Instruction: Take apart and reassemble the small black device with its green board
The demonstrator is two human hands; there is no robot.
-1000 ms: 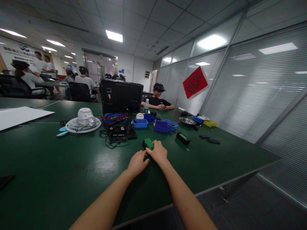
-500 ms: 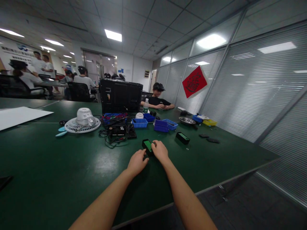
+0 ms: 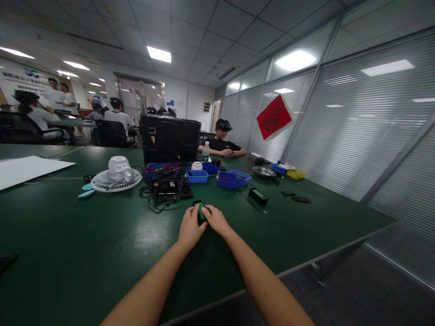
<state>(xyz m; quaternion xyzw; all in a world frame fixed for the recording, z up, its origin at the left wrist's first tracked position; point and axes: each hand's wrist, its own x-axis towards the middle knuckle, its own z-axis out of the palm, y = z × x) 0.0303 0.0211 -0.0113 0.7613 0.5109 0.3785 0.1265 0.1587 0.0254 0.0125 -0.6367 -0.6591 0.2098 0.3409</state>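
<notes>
Both hands close round a small black case with a green circuit board (image 3: pixel 200 213) in its open top. My left hand (image 3: pixel 190 225) grips its left side, thumb near the top edge. My right hand (image 3: pixel 215 219) holds the right side, fingers bent over the rim. Much of the case is hidden by the fingers. To the right lies a similar black case with a green panel (image 3: pixel 258 196), apart from both hands. A small pale ring (image 3: pixel 265 212) rests near it.
Beyond the hands are tangled cables with a black box (image 3: pixel 166 187), blue bins (image 3: pixel 197 176), a white fan part (image 3: pixel 117 174), a black monitor-like housing (image 3: pixel 170 138) and a metal dish (image 3: pixel 264 171). Flat black pieces (image 3: pixel 301 199) lie at the right. A person in black (image 3: pixel 222 145) sits across the table.
The case has shifted slightly left and nearer the left hand. My left hand has moved up onto it, and my right hand has moved left with it.
</notes>
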